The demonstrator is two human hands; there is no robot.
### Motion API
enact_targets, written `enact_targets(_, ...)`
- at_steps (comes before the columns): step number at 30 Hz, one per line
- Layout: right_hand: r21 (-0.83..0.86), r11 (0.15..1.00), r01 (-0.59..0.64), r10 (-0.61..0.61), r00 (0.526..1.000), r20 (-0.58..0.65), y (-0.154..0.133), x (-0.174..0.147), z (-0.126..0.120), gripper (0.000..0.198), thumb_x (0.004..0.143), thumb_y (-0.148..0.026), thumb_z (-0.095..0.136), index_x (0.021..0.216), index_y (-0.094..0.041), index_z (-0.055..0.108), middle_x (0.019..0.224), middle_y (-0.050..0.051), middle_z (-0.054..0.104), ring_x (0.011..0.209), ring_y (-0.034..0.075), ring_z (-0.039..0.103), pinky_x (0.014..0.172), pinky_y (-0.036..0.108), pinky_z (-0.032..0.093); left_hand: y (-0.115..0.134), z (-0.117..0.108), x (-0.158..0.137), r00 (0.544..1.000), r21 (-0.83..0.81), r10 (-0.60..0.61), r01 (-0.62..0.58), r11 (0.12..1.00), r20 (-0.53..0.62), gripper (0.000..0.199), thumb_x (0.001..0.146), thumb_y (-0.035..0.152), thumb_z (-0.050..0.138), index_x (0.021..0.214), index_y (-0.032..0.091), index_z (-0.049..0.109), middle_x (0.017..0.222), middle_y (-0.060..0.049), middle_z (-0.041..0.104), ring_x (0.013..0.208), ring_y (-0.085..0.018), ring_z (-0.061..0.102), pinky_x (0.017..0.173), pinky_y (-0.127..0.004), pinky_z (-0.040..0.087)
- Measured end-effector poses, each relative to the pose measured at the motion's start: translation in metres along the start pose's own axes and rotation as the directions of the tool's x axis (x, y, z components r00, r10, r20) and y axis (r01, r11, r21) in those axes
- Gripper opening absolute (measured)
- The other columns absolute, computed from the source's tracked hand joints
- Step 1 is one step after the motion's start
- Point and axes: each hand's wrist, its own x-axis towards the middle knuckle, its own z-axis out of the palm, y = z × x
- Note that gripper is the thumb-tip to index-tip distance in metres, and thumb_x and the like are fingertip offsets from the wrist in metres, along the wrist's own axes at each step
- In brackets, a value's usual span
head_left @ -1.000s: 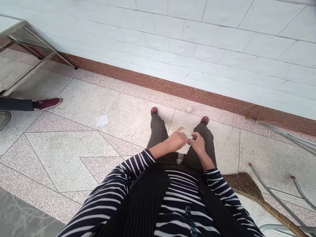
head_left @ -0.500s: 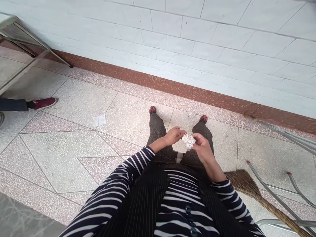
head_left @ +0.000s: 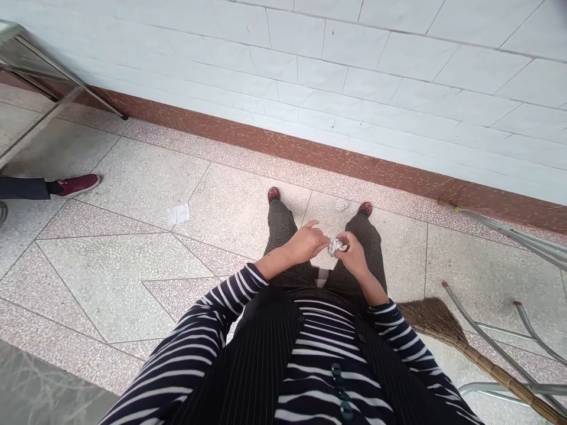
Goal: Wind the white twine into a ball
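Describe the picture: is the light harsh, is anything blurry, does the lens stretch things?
Head view: light looks soft and even, the wall pale and only faintly lined at left; head view: the bundle in the right hand shows too small and soft for fine detail; head view: probably a wide lens, since the left sleeve looms large while the wearer's shoes look tiny.

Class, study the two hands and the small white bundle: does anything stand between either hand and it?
Nothing visible does. The right hand grips the white bundle, and the left hand's fingertips are right beside it, though contact is unclear. The broom lies off to the right.
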Motion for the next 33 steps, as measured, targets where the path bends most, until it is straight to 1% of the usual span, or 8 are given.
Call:
enact_targets(4, 0.058, 0.995, -0.085, 0.067, 0.964, 0.256, -0.009, -0.019, -0.004, 0.030, 0.052, -0.020, 0.064, 0.082, -0.022, 0.064, 0.075, -0.001, 0.063, 0.069, 0.019, 0.055, 0.061, 0.031, 0.048, -0.005, -0.001, 0.004, 0.995, 0.052, 0.101, -0.102, 0.993, 0.025, 0.032, 0.102, 0.032, 0.047, 0.084, 0.018, 0.068, 0.074, -0.003, 0.066, 0.081, -0.017, 0.063, 0.116, -0.044, 0.034)
enact_targets(7, 0.164, 0.971, -0.175, 0.108, 0.929, 0.353, -0.025, -0.027, -0.019, 0.031, 0.055, -0.020, 0.069, 0.086, -0.022, 0.066, 0.077, -0.001, 0.065, 0.069, 0.019, 0.057, 0.055, 0.029, 0.049, -0.003, 0.008, 0.004, 0.995, -0.019, 0.099, -0.099, 0.995, -0.006, 0.033, 0.103, 0.033, 0.045, 0.087, 0.018, 0.069, 0.077, -0.003, 0.069, 0.085, -0.016, 0.065, 0.116, -0.042, 0.034)
enact_targets(10, 0.345, 0.894, -0.286, 0.168, 0.927, 0.335, -0.040, -0.029, -0.029, 0.037, 0.054, -0.019, 0.078, 0.089, -0.022, 0.068, 0.078, -0.001, 0.066, 0.069, 0.018, 0.057, 0.052, 0.027, 0.050, -0.003, 0.016, 0.005, 1.000, -0.145, -0.001, -0.004, 0.989, -0.030, 0.029, 0.104, 0.030, 0.045, 0.100, 0.018, 0.070, 0.092, -0.004, 0.075, 0.092, -0.015, 0.068, 0.114, -0.040, 0.037)
enact_targets(14, 0.469, 0.825, -0.316, 0.181, 0.933, 0.311, -0.052, -0.027, -0.031, 0.037, 0.050, -0.018, 0.083, 0.084, -0.022, 0.070, 0.073, -0.002, 0.064, 0.063, 0.015, 0.054, 0.050, 0.024, 0.046, -0.010, 0.021, 0.014, 0.996, -0.247, -0.063, 0.045, 0.968, -0.064, 0.028, 0.103, 0.027, 0.044, 0.111, 0.018, 0.069, 0.106, -0.006, 0.075, 0.100, -0.015, 0.069, 0.112, -0.039, 0.039)
enact_targets(20, 0.514, 0.814, -0.271, 0.097, 0.936, 0.340, -0.063, -0.030, -0.038, 0.039, 0.048, -0.023, 0.088, 0.083, -0.024, 0.070, 0.081, 0.000, 0.066, 0.070, 0.017, 0.055, 0.061, 0.026, 0.046, -0.037, 0.029, 0.033, 0.984, -0.300, -0.130, 0.087, 0.950, -0.124, 0.029, 0.103, 0.028, 0.045, 0.106, 0.016, 0.070, 0.104, -0.009, 0.075, 0.103, -0.019, 0.068, 0.099, -0.034, 0.046)
enact_targets(25, 0.525, 0.814, -0.250, 0.050, 0.930, 0.365, -0.075, -0.039, -0.045, 0.053, 0.040, -0.045, 0.093, 0.077, -0.025, 0.062, 0.086, 0.003, 0.063, 0.072, 0.020, 0.055, 0.064, 0.032, 0.046, -0.061, 0.038, 0.041, 0.969, -0.337, -0.231, 0.190, 0.922, -0.086, 0.028, 0.102, 0.028, 0.048, 0.105, 0.014, 0.072, 0.106, -0.009, 0.076, 0.102, -0.019, 0.070, 0.092, -0.030, 0.050)
enact_targets(29, 0.600, 0.776, -0.193, 0.004, 0.954, 0.301, -0.078, -0.039, -0.047, 0.055, 0.041, -0.053, 0.093, 0.076, -0.027, 0.060, 0.080, 0.003, 0.057, 0.071, 0.020, 0.054, 0.062, 0.034, 0.046, -0.078, 0.024, 0.053, 0.955, -0.325, -0.285, 0.244, 0.914, -0.085, 0.026, 0.101, 0.025, 0.050, 0.108, 0.014, 0.072, 0.110, -0.009, 0.075, 0.103, -0.019, 0.069, 0.091, -0.029, 0.051)
enact_targets(33, 0.673, 0.730, -0.121, 0.025, 0.988, 0.151, -0.085, -0.036, -0.055, 0.045, 0.052, -0.054, 0.088, 0.075, -0.028, 0.061, 0.078, 0.003, 0.057, 0.071, 0.021, 0.054, 0.062, 0.037, 0.050, -0.093, -0.014, 0.077, 0.918, -0.281, -0.367, 0.317, 0.906, -0.148, 0.028, 0.101, 0.027, 0.050, 0.111, 0.014, 0.072, 0.113, -0.010, 0.075, 0.102, -0.021, 0.069, 0.093, -0.033, 0.052)
